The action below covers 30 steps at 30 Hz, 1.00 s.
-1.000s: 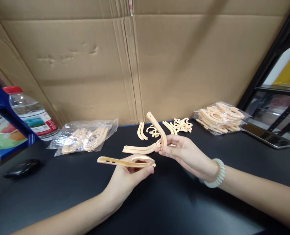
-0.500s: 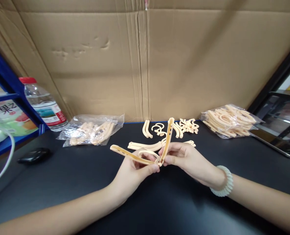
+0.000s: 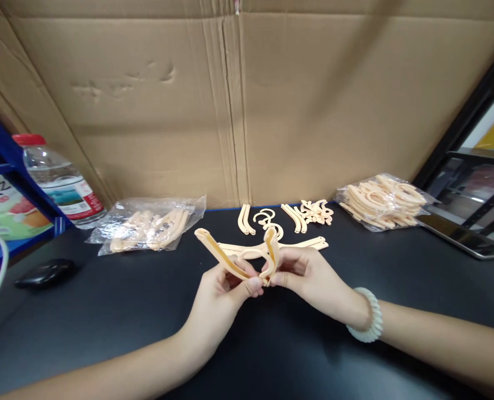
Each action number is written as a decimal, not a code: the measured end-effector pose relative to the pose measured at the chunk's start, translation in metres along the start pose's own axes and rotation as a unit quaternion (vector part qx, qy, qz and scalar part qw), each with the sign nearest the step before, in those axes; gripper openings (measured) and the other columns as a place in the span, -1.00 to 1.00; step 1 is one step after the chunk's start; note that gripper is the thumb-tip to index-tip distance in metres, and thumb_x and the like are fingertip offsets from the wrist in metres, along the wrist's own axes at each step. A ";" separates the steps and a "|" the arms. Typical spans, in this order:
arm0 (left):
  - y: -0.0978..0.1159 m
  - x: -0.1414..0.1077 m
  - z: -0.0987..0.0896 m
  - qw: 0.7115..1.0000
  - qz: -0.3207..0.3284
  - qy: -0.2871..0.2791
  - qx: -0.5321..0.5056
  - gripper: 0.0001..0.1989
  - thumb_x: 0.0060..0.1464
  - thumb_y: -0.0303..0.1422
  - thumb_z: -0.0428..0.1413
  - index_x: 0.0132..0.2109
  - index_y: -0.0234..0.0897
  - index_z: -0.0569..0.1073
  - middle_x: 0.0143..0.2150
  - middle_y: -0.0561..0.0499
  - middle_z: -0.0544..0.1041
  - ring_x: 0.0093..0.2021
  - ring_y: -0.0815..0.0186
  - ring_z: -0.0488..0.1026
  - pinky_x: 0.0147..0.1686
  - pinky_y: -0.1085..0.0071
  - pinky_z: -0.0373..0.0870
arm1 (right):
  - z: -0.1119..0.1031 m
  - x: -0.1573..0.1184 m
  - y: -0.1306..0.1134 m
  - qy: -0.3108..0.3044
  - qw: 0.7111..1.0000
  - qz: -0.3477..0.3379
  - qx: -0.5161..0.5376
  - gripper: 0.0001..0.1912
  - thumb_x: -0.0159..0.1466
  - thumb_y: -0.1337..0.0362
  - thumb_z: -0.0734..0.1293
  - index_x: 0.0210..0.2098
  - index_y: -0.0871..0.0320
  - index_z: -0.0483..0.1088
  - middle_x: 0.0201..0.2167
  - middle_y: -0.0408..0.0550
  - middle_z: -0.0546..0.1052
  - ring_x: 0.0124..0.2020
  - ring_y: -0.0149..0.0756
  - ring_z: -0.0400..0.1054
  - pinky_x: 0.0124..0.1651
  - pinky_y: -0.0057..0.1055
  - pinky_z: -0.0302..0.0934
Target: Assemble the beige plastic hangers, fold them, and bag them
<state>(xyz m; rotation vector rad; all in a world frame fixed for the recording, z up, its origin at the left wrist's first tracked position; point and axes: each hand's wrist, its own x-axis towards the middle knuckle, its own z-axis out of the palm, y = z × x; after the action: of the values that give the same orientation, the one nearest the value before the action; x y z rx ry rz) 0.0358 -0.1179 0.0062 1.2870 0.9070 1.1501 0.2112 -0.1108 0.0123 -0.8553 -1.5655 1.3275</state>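
Both hands are closed around a cream plastic folding hanger, meeting at its centre joint. My left hand (image 3: 224, 291) pinches the inner end of the left hanger arm (image 3: 218, 250), which slants up to the left with its hollow side showing. In my right hand (image 3: 311, 272) is the lower end of the right hanger arm (image 3: 273, 247), which points up and away. A curved hook (image 3: 250, 254) shows between the two arms; fingers partly hide where they join. Just behind the hands, another hanger (image 3: 303, 244) lies spread on the black table (image 3: 238, 355).
Loose hanger arms (image 3: 244, 220), more arms (image 3: 293, 218) and a heap of hooks (image 3: 317, 212) lie at the back. Bagged parts sit left (image 3: 146, 228) and right (image 3: 382, 203). A mouse (image 3: 46, 272), water bottle (image 3: 67, 189), dark tablet-like slab (image 3: 465, 236) and cardboard wall (image 3: 146, 111) surround them.
The right hanger arm has swung from upright to pointing more away from me, and the left one tilts up more steeply. Both hands have drawn slightly closer together, still holding the hanger.
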 end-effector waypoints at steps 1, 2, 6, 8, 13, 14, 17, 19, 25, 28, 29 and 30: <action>-0.001 -0.001 0.001 1.000 0.005 0.007 0.000 -0.86 -0.09 -0.40 0.29 -0.45 -0.30 0.47 -0.54 0.08 0.49 -0.47 0.36 0.42 -0.38 0.46 0.38 | 0.001 0.000 0.001 0.005 1.000 -0.002 0.010 -0.93 0.12 0.28 0.43 -0.42 0.15 0.48 -0.41 -0.13 0.54 -0.32 -0.29 0.46 -0.13 -0.28 0.36; -0.001 -0.001 0.001 1.000 0.010 0.013 0.001 -0.86 -0.08 -0.39 0.29 -0.45 -0.30 0.47 -0.54 0.08 0.49 -0.47 0.36 0.42 -0.37 0.46 0.38 | 0.003 -0.001 0.002 0.007 1.000 -0.006 0.025 -0.92 0.12 0.28 0.43 -0.42 0.14 0.47 -0.41 -0.14 0.54 -0.33 -0.30 0.47 -0.13 -0.28 0.37; -0.001 -0.002 0.004 0.999 0.020 0.031 -0.007 -0.84 -0.07 -0.37 0.29 -0.45 -0.31 0.46 -0.53 0.08 0.49 -0.46 0.36 0.44 -0.35 0.45 0.41 | 0.010 -0.002 0.003 0.026 0.996 -0.034 0.074 -0.89 0.11 0.28 0.44 -0.45 0.14 0.42 -0.45 -0.16 0.54 -0.38 -0.33 0.49 -0.19 -0.33 0.40; -0.001 -0.002 0.004 0.999 0.022 0.035 -0.010 -0.83 -0.06 -0.35 0.30 -0.45 -0.31 0.46 -0.53 0.08 0.49 -0.47 0.36 0.45 -0.36 0.45 0.42 | 0.012 -0.002 0.003 0.043 0.996 -0.041 0.068 -0.86 0.10 0.26 0.46 -0.46 0.14 0.42 -0.46 -0.16 0.53 -0.39 -0.32 0.48 -0.21 -0.33 0.41; -0.002 -0.001 0.004 0.999 0.027 0.037 -0.012 -0.83 -0.08 -0.34 0.31 -0.45 -0.32 0.48 -0.52 0.07 0.51 -0.46 0.36 0.46 -0.35 0.45 0.44 | 0.012 -0.001 0.006 0.052 0.997 -0.044 0.041 -0.83 0.12 0.20 0.44 -0.42 0.14 0.42 -0.42 -0.12 0.54 -0.38 -0.32 0.47 -0.22 -0.31 0.40; -0.003 0.000 0.004 0.999 0.026 0.038 -0.012 -0.83 -0.08 -0.34 0.31 -0.44 -0.31 0.48 -0.52 0.07 0.52 -0.46 0.36 0.47 -0.35 0.45 0.45 | 0.011 0.000 0.007 0.054 0.997 -0.045 0.036 -0.83 0.12 0.20 0.44 -0.42 0.14 0.41 -0.43 -0.12 0.53 -0.38 -0.32 0.47 -0.22 -0.31 0.40; -0.003 0.000 0.004 0.999 0.025 0.043 -0.004 -0.83 -0.07 -0.34 0.31 -0.43 -0.31 0.48 -0.51 0.07 0.52 -0.46 0.37 0.47 -0.36 0.47 0.45 | 0.012 0.001 0.007 0.057 0.997 -0.042 0.027 -0.82 0.12 0.20 0.44 -0.42 0.15 0.40 -0.43 -0.12 0.51 -0.39 -0.32 0.45 -0.23 -0.30 0.39; -0.002 -0.001 0.004 0.999 0.022 0.048 0.003 -0.83 -0.07 -0.33 0.30 -0.43 -0.31 0.48 -0.51 0.07 0.52 -0.47 0.37 0.47 -0.39 0.47 0.45 | 0.012 0.002 0.004 0.049 0.998 -0.031 0.016 -0.83 0.11 0.21 0.44 -0.42 0.15 0.39 -0.43 -0.13 0.49 -0.38 -0.34 0.43 -0.22 -0.32 0.38; 0.007 -0.002 0.000 0.999 -0.006 0.042 0.034 -0.78 -0.07 -0.30 0.31 -0.44 -0.32 0.44 -0.54 0.08 0.50 -0.51 0.38 0.45 -0.44 0.49 0.43 | -0.020 0.005 -0.020 -0.002 1.000 -0.022 -0.012 -0.83 0.12 0.24 0.44 -0.41 0.18 0.39 -0.41 -0.15 0.44 -0.42 -0.43 0.36 -0.37 -0.48 0.30; 0.010 0.001 -0.006 0.998 -0.018 0.052 0.024 -0.75 -0.11 -0.30 0.33 -0.42 -0.33 0.43 -0.50 0.07 0.50 -0.48 0.39 0.47 -0.43 0.51 0.44 | -0.052 0.008 -0.035 -0.082 0.994 -0.013 -0.075 -0.80 0.12 0.21 0.44 -0.43 0.19 0.37 -0.47 -0.18 0.42 -0.53 -0.47 0.35 -0.44 -0.48 0.30; 0.010 0.003 -0.008 0.998 -0.021 0.060 0.017 -0.74 -0.13 -0.30 0.34 -0.41 -0.33 0.43 -0.48 0.07 0.51 -0.47 0.39 0.47 -0.43 0.52 0.44 | -0.062 0.009 -0.039 -0.102 0.989 -0.011 -0.106 -0.80 0.11 0.21 0.44 -0.43 0.18 0.37 -0.48 -0.18 0.43 -0.53 -0.45 0.37 -0.43 -0.47 0.31; 0.011 0.005 -0.010 0.997 -0.023 0.069 0.010 -0.73 -0.13 -0.30 0.34 -0.40 -0.33 0.43 -0.46 0.07 0.50 -0.47 0.39 0.47 -0.42 0.52 0.44 | -0.071 0.010 -0.042 -0.115 0.984 -0.013 -0.139 -0.80 0.11 0.21 0.44 -0.42 0.18 0.37 -0.49 -0.18 0.45 -0.52 -0.43 0.39 -0.41 -0.45 0.32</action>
<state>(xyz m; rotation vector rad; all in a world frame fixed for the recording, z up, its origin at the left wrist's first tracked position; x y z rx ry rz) 0.0263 -0.1112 0.0163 1.2076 1.0466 1.2067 0.2753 -0.0832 0.0580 -0.8698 -1.9700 1.2400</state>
